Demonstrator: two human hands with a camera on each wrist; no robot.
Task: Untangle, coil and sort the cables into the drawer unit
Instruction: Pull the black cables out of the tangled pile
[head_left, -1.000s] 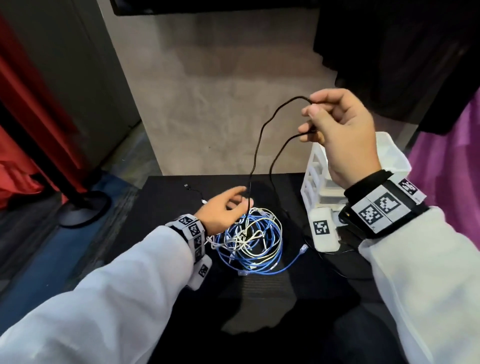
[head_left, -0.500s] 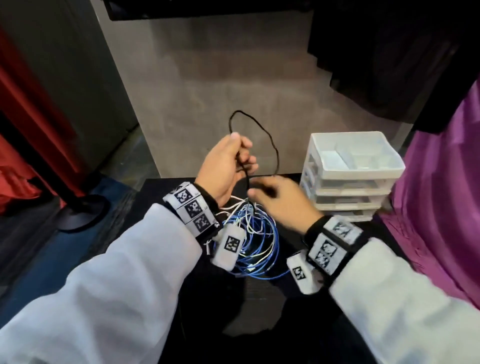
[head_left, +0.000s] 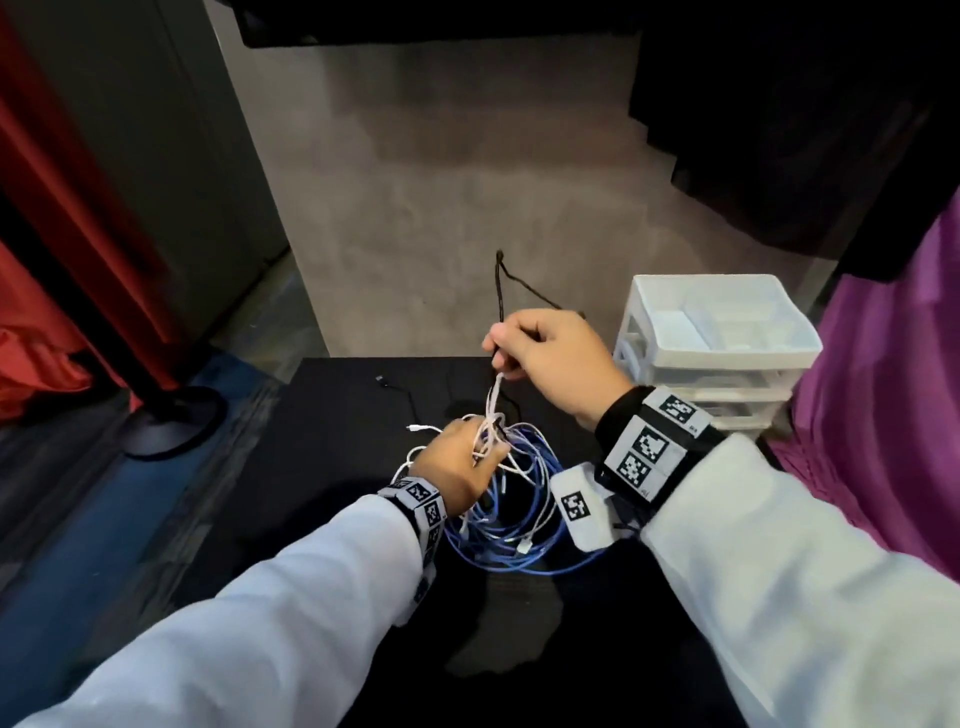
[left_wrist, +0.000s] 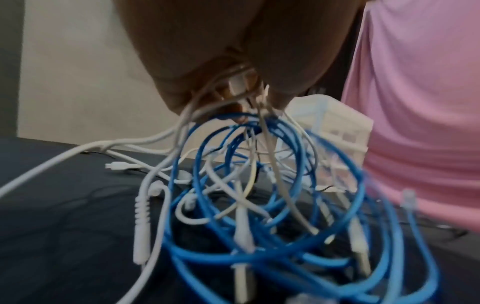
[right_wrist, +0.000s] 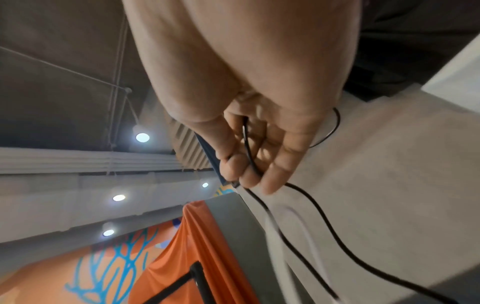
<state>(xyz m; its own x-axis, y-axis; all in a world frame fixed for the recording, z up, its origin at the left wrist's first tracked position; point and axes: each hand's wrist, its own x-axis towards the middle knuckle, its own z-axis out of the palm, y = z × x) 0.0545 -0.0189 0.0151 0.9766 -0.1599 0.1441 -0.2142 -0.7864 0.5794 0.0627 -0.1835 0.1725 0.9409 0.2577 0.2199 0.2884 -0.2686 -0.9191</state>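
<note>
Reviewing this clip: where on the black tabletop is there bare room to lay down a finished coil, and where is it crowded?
Free: the near strip of the black tabletop between the sleeves, and the left part beside the left hand. Crowded: the centre, under the tangled blue and white cables, and the right edge by the white plastic drawer unit. The right hand holds the thin black cable above the pile.
</note>
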